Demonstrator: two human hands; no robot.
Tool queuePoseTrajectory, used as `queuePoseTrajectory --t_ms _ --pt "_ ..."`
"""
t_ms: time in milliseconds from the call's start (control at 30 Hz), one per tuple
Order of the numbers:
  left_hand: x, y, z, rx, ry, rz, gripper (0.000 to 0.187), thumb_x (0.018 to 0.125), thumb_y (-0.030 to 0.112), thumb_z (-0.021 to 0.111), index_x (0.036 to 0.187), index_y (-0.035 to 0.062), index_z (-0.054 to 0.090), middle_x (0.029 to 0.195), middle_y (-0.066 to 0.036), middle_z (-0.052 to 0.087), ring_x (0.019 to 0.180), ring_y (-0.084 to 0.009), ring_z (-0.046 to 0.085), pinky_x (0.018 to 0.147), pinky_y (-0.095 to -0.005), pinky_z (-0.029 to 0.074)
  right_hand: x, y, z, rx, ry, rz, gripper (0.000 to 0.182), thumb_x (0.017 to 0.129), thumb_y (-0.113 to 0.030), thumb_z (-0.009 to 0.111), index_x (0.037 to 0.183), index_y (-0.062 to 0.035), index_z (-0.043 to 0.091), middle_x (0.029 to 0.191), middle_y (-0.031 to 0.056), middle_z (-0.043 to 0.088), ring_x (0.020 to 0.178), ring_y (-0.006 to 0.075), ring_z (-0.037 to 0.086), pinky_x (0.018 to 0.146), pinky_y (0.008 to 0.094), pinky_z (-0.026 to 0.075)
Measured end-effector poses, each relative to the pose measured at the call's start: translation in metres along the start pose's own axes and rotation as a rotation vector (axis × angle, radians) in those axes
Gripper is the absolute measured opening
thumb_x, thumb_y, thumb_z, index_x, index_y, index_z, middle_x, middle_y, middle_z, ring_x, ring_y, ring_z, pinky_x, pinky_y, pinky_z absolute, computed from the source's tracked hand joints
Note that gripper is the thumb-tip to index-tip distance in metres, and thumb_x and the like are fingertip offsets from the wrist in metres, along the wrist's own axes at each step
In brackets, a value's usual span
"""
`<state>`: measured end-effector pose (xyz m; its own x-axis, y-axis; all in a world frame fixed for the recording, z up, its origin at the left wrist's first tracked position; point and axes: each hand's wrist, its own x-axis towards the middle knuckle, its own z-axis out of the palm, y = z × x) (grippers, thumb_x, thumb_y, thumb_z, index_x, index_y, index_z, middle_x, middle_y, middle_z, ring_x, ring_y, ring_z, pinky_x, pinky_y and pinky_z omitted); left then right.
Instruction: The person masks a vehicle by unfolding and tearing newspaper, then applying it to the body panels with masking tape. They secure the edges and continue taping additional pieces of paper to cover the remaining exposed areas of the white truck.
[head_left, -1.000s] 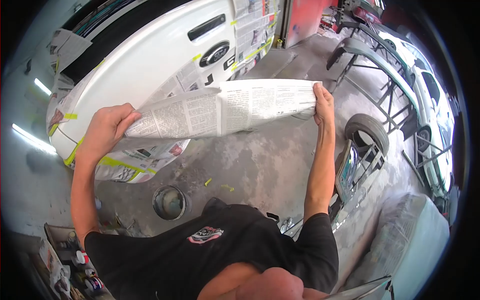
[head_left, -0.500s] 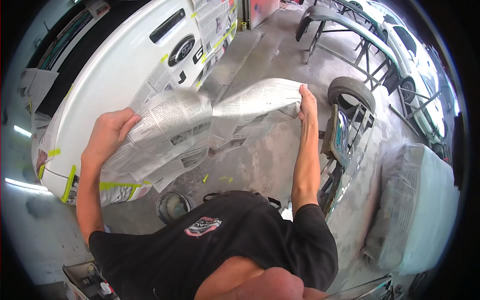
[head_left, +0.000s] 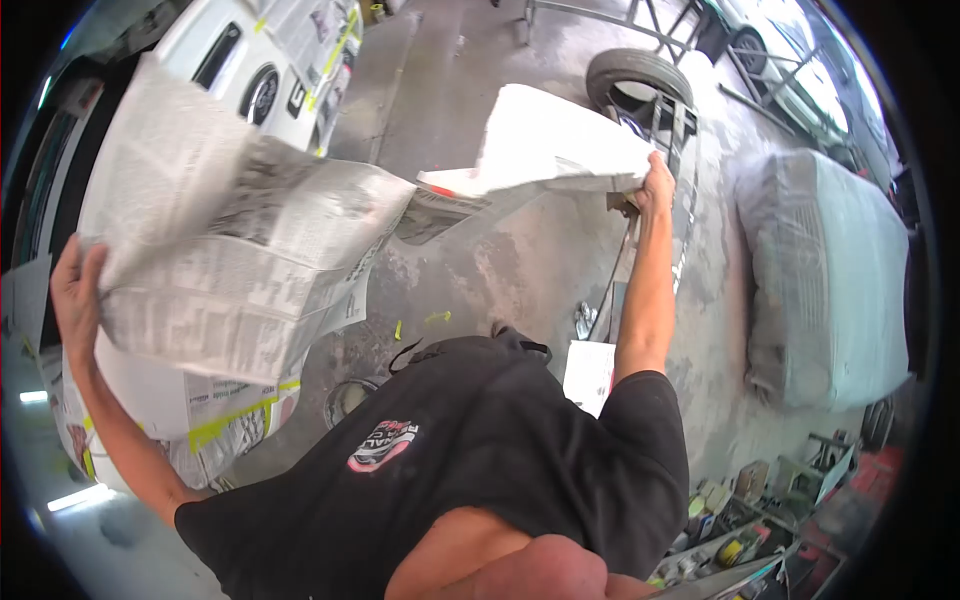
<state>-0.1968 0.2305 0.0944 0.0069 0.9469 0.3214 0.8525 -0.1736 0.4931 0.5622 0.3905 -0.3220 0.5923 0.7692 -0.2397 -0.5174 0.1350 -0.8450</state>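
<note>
My left hand (head_left: 78,295) grips the edge of a wide newspaper sheet (head_left: 310,220), with thumb and fingers at its left border. The sheet is spread out and bulges over the white vehicle panel (head_left: 180,50). Out to the right, my right hand (head_left: 656,184) is closed on the end of another stretch of newspaper (head_left: 550,135), which looks bright white on top. The two stretches of paper come close together near the middle. Below the left sheet, yellow-green tape (head_left: 232,425) and newspaper cover the panel's lower edge.
A tyre (head_left: 640,78) lies against a metal stand ahead on the right. A large plastic-wrapped object (head_left: 825,280) stands at right. A bucket (head_left: 350,400) sits on the floor near me, with tape scraps (head_left: 398,330) close by. Shelves of supplies (head_left: 745,505) are at lower right.
My hands have moved farther apart, the left one out to the left. The left newspaper has spread wider and higher, and the right one has swung up. My view has turned to the right.
</note>
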Motion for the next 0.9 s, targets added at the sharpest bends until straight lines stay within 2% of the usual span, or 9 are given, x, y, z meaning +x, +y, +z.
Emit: queuePoseTrajectory --t_ms 200,300,367,467,533,667,733,800,900 --pt "0.068 -0.056 -0.049 0.165 0.043 -0.046 0.037 0.104 0.03 0.058 0.123 -0.0007 0.064 0.104 -0.001 0.067 0.093 -0.0072 0.058 0.084 -0.0232 0.046 -0.008 -0.033 -0.206 0.121 0.382 -0.092 0.033 0.102 -0.013 0.054 0.125 0.01 0.054 0.117 0.02 0.066 0.104 0.0361 0.067 0.09 0.0518 0.056" --pt "0.123 -0.118 -0.098 0.34 -0.08 -0.006 0.044 0.105 0.035 0.051 0.13 0.0 0.061 0.118 -0.006 0.064 0.105 -0.0147 0.058 0.094 -0.0289 0.044 -0.058 -0.059 -0.301 0.274 0.501 -0.134 0.03 0.1 -0.009 0.055 0.121 0.0119 0.055 0.113 0.0208 0.066 0.099 0.036 0.068 0.088 0.051 0.057" --pt "0.172 -0.188 -0.132 0.507 -0.151 0.142 0.052 0.105 0.04 0.044 0.14 0.0028 0.055 0.137 -0.012 0.056 0.124 -0.0226 0.052 0.108 -0.0342 0.037 -0.096 -0.066 -0.369 0.193 0.923 -0.3 0.026 0.094 -0.005 0.06 0.112 0.0138 0.059 0.107 0.0206 0.067 0.092 0.033 0.069 0.083 0.0485 0.058" --pt "0.197 -0.141 -0.094 0.545 -0.068 0.044 0.061 0.104 0.048 0.038 0.15 0.0087 0.045 0.157 -0.018 0.038 0.147 -0.0299 0.031 0.121 -0.0397 0.02 -0.173 -0.079 -0.449 0.147 1.344 -0.357 0.027 0.092 -0.011 0.063 0.103 0.0141 0.061 0.102 0.0189 0.068 0.083 0.0308 0.069 0.071 0.0461 0.058" --pt "0.226 -0.145 -0.093 0.653 -0.078 0.114 0.06 0.104 0.048 0.038 0.15 0.0111 0.045 0.157 -0.019 0.037 0.147 -0.0301 0.031 0.121 -0.0392 0.02 -0.239 -0.083 -0.475 0.16 1.511 -0.323 0.031 0.092 -0.015 0.064 0.102 0.0144 0.059 0.1 0.0187 0.067 0.082 0.0318 0.07 0.07 0.0463 0.06" --pt "0.246 -0.08 -0.021 0.291 -0.053 -0.08 0.052 0.105 0.041 0.038 0.151 0.0164 0.045 0.156 -0.02 0.037 0.146 -0.0307 0.033 0.12 -0.0382 0.022 -0.351 -0.05 -0.496 -0.018 1.889 -0.105 0.028 0.088 -0.017 0.063 0.093 0.0101 0.065 0.097 0.0164 0.07 0.078 0.0287 0.07 0.065 0.0438 0.06" --pt "0.282 -0.087 -0.004 0.41 -0.112 0.125 0.049 0.106 0.036 0.038 0.15 0.0169 0.046 0.155 -0.021 0.039 0.144 -0.0309 0.036 0.119 -0.0378 0.025 -0.398 -0.004 -0.53 0.246 2.064 -0.019 0.025 0.088 -0.018 0.062 0.093 0.0061 0.069 0.1 0.0155 0.071 0.08 0.0286 0.07 0.064 0.0413 0.059" --pt "0.298 -0.079 0.014 0.435 -0.146 0.235 0.047 0.107 0.032 0.038 0.15 0.0163 0.047 0.153 -0.021 0.041 0.142 -0.031 0.039 0.117 -0.0375 0.028 -0.444 0.051 -0.546 0.117 2.202 0.108 0.026 0.089 -0.018 0.06 0.099 0.0044 0.071 0.101 0.0146 0.073 0.085 0.0294 0.07 0.069 0.0403 0.059" --pt "0.305 -0.036 0.044 0.344 -0.173 0.234 0.045 0.107 0.031 0.039 0.146 0.0129 0.051 0.15 -0.021 0.045 0.139 -0.0297 0.044 0.115 -0.0366 0.032 -0.522 0.079 -0.506 -0.936 1.591 0.897 0.029 0.089 -0.024 0.062 0.106 -0.0024 0.072 0.108 0.0128 0.072 0.095 0.0293 0.071 0.079 0.0406 0.057"
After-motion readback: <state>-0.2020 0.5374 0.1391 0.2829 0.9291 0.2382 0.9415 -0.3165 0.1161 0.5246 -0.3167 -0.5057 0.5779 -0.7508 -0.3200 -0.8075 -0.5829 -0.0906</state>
